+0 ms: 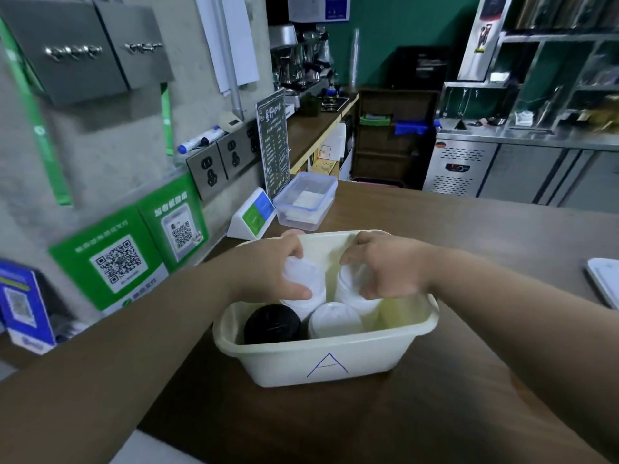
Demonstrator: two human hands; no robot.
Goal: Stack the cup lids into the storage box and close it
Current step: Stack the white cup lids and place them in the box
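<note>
The box [288, 363] is cream, with a blue letter A (thin pen lines) on its wall. Inside are black lids [272, 324] and white lids [335, 321]. The counter [469, 236] is dark brown; the signs [114, 262] are green with black-and-white QR squares.

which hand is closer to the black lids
Left. The left hand holds white lids just behind the black lids; the right hand holds another stack farther right.
</note>
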